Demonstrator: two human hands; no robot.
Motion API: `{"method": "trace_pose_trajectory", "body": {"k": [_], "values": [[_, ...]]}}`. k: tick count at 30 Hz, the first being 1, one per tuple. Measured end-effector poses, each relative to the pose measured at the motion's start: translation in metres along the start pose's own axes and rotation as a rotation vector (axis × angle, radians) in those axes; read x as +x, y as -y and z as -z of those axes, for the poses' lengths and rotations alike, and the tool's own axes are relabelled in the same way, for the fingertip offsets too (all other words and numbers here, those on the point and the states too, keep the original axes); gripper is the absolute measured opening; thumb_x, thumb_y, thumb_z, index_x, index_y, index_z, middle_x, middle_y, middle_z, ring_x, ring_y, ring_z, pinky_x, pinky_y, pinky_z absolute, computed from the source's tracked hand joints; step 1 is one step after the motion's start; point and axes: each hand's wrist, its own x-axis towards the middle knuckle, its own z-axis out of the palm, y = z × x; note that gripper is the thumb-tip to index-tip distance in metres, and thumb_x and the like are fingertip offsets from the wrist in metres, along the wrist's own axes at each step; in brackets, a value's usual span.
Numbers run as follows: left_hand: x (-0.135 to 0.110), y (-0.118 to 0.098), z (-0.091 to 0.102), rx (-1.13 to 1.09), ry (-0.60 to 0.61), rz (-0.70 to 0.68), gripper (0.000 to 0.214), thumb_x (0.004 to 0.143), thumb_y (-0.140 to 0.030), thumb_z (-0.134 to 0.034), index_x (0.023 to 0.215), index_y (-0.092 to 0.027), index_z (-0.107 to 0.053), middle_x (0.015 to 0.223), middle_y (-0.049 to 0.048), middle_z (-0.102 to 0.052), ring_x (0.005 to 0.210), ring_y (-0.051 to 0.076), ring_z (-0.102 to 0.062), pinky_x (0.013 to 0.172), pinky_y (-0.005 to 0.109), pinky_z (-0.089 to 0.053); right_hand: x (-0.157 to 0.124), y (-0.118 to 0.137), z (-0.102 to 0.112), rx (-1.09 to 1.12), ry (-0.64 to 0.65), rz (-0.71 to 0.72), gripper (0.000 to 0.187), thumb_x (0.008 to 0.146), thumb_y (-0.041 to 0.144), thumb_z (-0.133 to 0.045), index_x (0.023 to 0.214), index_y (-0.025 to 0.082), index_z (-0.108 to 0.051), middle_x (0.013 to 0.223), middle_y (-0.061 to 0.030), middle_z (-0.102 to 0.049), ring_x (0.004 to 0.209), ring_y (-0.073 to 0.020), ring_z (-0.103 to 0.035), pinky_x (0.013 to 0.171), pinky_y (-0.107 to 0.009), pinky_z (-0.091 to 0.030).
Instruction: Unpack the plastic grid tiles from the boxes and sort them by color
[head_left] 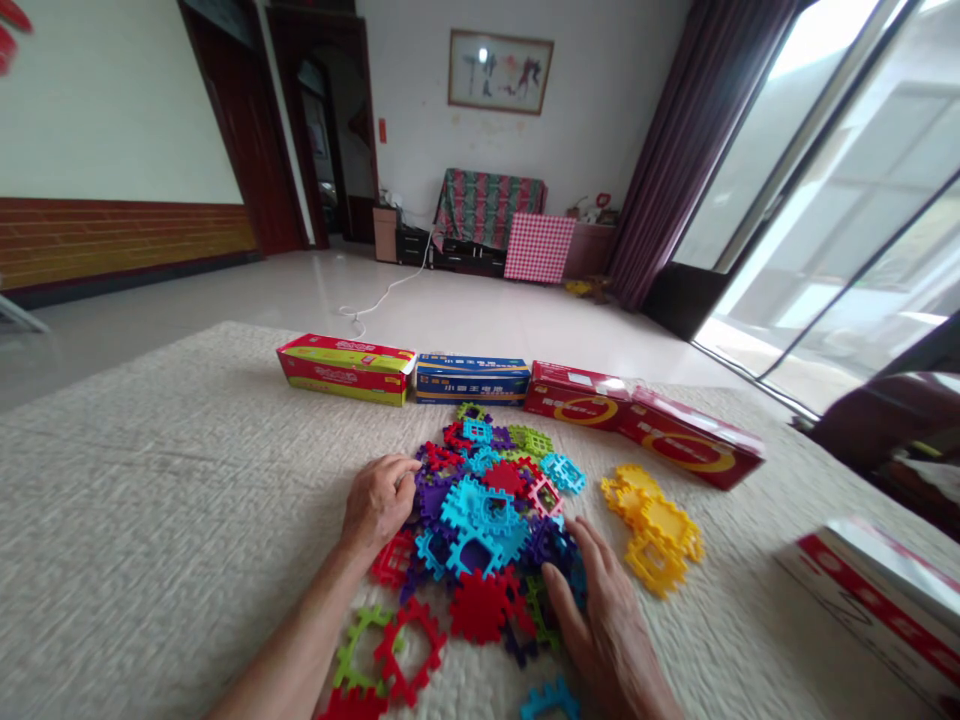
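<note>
Lying in a loose heap on the pale mat [187, 480], the notched plastic pieces [469, 505] are gathered near the middle of the scene, in blue, purple, red, green and pink. From their thin, toothed build they are judged light, stiff and rather slick, not easily broken but readily snagged on one another. They would best be taken by the outer rim; a framed piece such as the red ring [387, 652] at the near left could also be hooked through its opening.

At the left edge of the heap, the left hand [382, 500] is held with its fingers curled; whether anything is pinched there cannot be told. At the right edge, the right hand [604, 600] is held with thumb and fingers parted, and some pieces are partly hidden by it.

Farther right, yellow pieces [670, 522] are bunched apart from the heap. On the far side, reach is bounded by a row made up of a red and green box [345, 370], a blue box [472, 382] and two dark red boxes [694, 435]. At the near right, a white and red box [885, 600] is set on the mat. Beyond, a white cable [386, 292] is trailed across the floor [465, 310].
</note>
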Motion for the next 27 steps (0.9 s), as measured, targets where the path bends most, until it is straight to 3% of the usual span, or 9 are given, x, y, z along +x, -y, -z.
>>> {"method": "trace_pose_trajectory", "body": {"k": [7,13,18,23,27], "values": [[0.0,-0.01,0.003,-0.062,0.0,-0.029,0.027,0.08,-0.02,-0.048,0.094,-0.02,-0.071,0.096,0.006,-0.071,0.091,0.022,-0.067,0.087,0.036,-0.052,0.003,0.012,0.007,0.108,-0.07,0.055,0.045,0.091,0.037,-0.049,0.133,0.023,-0.044,0.134,-0.0107,-0.055,0.121,-0.0253,-0.056,0.099,-0.045,-0.05],[0.001,-0.015,0.004,-0.195,-0.023,-0.046,0.027,0.081,-0.02,-0.048,0.098,-0.019,-0.069,0.094,0.006,-0.069,0.089,0.019,-0.066,0.085,0.033,-0.054,0.005,0.022,0.008,0.179,-0.134,0.186,0.044,0.088,0.028,-0.054,0.131,0.022,-0.048,0.132,-0.0104,-0.058,0.121,-0.0247,-0.057,0.098,-0.041,-0.052],[0.001,-0.019,0.004,-0.257,0.028,-0.078,0.026,0.083,-0.02,-0.048,0.098,-0.021,-0.07,0.095,0.0049,-0.07,0.092,0.018,-0.066,0.086,0.03,-0.053,-0.002,0.03,0.006,0.222,-0.047,0.265,0.045,0.086,0.02,-0.053,0.13,0.023,-0.049,0.133,-0.0091,-0.058,0.121,-0.0225,-0.058,0.097,-0.035,-0.053],[0.001,-0.02,0.005,-0.266,0.045,-0.065,0.026,0.083,-0.022,-0.049,0.096,-0.022,-0.07,0.094,0.0046,-0.071,0.092,0.018,-0.067,0.085,0.03,-0.054,-0.007,0.041,0.023,0.309,0.104,0.372,0.053,0.086,0.019,-0.052,0.137,0.027,-0.042,0.138,-0.006,-0.055,0.129,-0.0215,-0.052,0.103,-0.034,-0.048],[0.001,-0.019,0.005,-0.272,0.055,-0.053,0.024,0.082,-0.022,-0.049,0.095,-0.021,-0.071,0.094,0.0043,-0.071,0.091,0.018,-0.067,0.085,0.029,-0.054,0.0,0.035,0.029,0.337,-0.011,0.287,0.038,0.091,0.02,-0.047,0.128,0.026,-0.051,0.128,-0.0054,-0.063,0.118,-0.0194,-0.06,0.096,-0.031,-0.052]]}}
